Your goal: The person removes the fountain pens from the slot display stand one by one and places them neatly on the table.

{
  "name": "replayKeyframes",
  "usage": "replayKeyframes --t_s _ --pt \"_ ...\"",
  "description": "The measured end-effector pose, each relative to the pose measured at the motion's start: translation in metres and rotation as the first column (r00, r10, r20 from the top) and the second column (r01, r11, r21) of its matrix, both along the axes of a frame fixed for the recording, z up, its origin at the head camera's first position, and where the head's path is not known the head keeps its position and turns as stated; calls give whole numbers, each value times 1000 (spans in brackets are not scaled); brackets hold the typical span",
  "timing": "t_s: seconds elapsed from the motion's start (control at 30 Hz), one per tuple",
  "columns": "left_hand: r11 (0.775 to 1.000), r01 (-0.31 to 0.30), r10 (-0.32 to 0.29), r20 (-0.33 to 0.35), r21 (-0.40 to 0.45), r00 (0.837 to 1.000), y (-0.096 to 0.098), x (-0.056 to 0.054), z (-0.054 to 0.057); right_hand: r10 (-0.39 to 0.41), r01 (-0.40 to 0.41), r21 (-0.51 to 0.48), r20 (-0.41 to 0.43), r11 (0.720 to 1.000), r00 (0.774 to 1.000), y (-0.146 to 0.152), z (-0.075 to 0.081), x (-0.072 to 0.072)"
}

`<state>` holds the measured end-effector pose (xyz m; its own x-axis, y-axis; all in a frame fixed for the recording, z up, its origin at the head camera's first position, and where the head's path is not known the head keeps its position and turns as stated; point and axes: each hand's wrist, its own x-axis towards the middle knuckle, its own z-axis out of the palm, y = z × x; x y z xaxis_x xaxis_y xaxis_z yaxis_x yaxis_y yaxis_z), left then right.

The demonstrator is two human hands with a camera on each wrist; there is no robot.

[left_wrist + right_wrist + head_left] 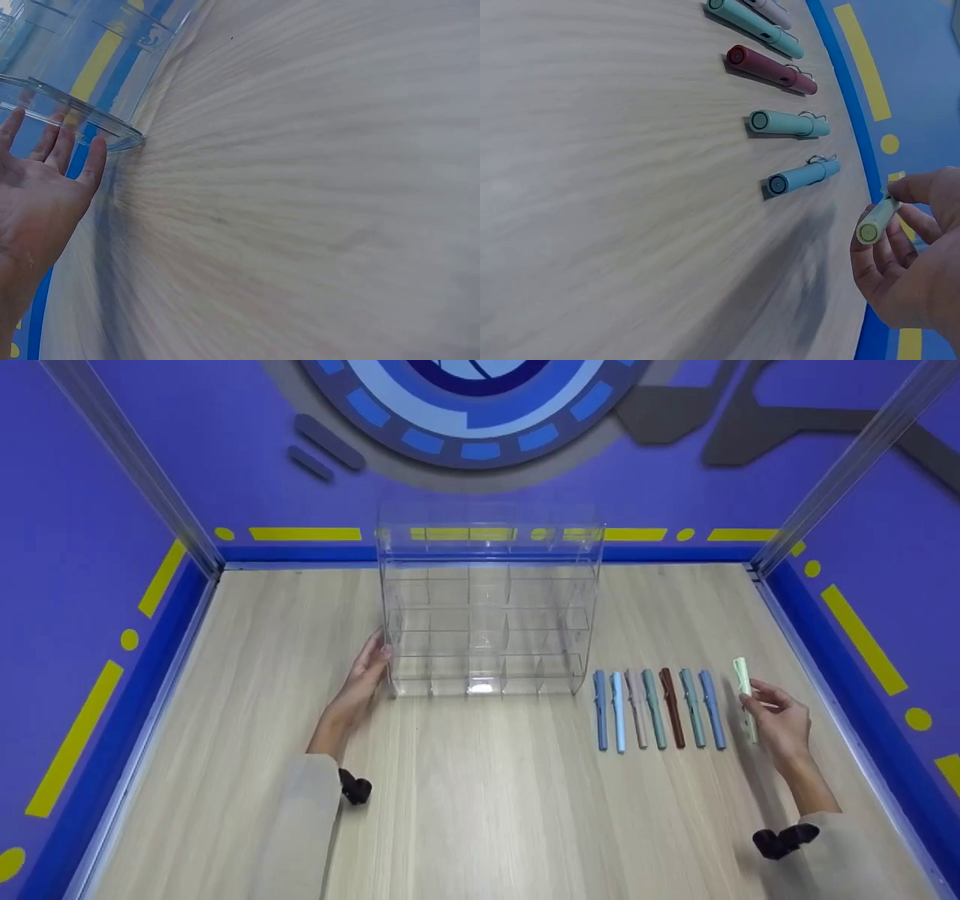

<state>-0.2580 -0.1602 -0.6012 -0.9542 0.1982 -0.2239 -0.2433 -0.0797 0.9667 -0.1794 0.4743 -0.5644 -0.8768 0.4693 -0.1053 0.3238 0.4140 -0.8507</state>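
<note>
My right hand (784, 727) pinches a pale green capped pen (742, 676) between thumb and fingers, right of a row of pens. In the right wrist view that pen (877, 221) points its round end toward the camera, apart from the tabletop. A clear multi-compartment organizer (484, 686) stands upright at the back middle of the table. Against its left side rests my left hand (352, 694). The left wrist view shows that hand (45, 195) with fingers extended at the organizer's edge (90, 114); some fingertips are partly behind the clear plastic.
Several capped pens lie side by side right of the organizer, among them a light blue pen (618, 712), a brown pen (673, 709) and a blue pen (712, 711). Blue walls with yellow marks (862, 637) enclose the wooden table (480, 802) at the back and sides.
</note>
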Motion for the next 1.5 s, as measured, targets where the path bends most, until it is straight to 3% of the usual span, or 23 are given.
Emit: replayKeyframes --t_s 0.57,0.83,1.23,1.5 --pt "1000 -13 13 15 8 1000 1 1 -2 44 -63 116 162 991 986 4 -10 0" --pt "999 -5 6 7 -39 1000 0 2 -2 19 -39 149 131 988 991 3 -18 0" --pt "1000 -6 6 20 -1 1000 2 -2 -2 19 -47 236 116 971 993 1 -22 -3" --pt "1000 -14 14 17 3 1000 -1 -2 -2 -21 -19 302 128 953 992 -5 -22 -4"
